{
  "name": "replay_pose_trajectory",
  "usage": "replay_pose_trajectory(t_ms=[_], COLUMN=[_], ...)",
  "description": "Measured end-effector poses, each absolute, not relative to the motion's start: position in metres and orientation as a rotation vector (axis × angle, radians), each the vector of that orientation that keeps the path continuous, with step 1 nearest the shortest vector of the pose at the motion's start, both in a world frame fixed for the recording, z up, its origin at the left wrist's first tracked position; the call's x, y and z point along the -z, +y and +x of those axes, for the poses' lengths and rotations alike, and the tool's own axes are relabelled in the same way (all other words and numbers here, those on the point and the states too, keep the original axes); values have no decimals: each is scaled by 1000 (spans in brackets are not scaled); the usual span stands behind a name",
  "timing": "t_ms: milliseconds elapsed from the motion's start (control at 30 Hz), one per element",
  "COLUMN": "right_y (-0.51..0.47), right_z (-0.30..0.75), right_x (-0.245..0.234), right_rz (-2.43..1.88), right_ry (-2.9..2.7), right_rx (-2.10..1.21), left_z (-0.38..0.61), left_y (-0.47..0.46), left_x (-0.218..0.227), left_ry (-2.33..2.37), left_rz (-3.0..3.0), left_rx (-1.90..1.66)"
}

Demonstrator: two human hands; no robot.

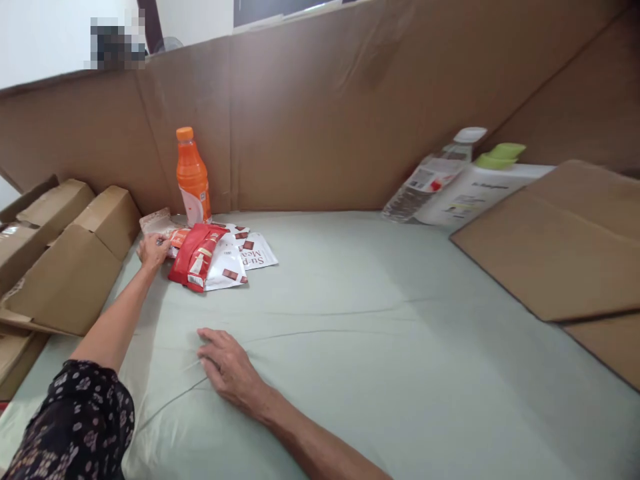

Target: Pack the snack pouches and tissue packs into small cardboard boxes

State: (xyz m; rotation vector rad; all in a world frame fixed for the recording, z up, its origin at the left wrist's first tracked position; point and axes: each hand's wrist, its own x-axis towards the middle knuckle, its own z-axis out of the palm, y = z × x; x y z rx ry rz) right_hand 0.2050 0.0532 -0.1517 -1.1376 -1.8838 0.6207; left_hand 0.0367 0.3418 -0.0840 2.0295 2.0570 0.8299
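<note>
My left hand [153, 250] reaches far out to the left edge of a pile of snack packets, its fingers on a small orange packet [176, 238]. A red packet [197, 256] lies on top of white packets with brown squares [235, 259]. An orange drink bottle [193, 177] stands upright just behind the pile, against the cardboard wall. My right hand [227, 369] rests flat, palm down, on the pale green sheet [380, 347], holding nothing.
Cardboard boxes [65, 260] are stacked along the left edge. A tall cardboard wall [325, 113] rings the back. A clear bottle [430, 177] and a white bottle with a green cap [480, 187] lie tilted at the back right. A flat cardboard sheet [560, 240] covers the right side.
</note>
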Motion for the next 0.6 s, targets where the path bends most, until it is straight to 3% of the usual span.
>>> replay_pose_trajectory(t_ms=[600], right_y=[64], right_z=[203], right_x=[147], right_rz=[-1131], right_ry=[-1964], right_rx=[-545], left_z=[103], left_y=[233], left_x=[129], left_ry=[1316], left_rz=[2165], left_rx=[-976])
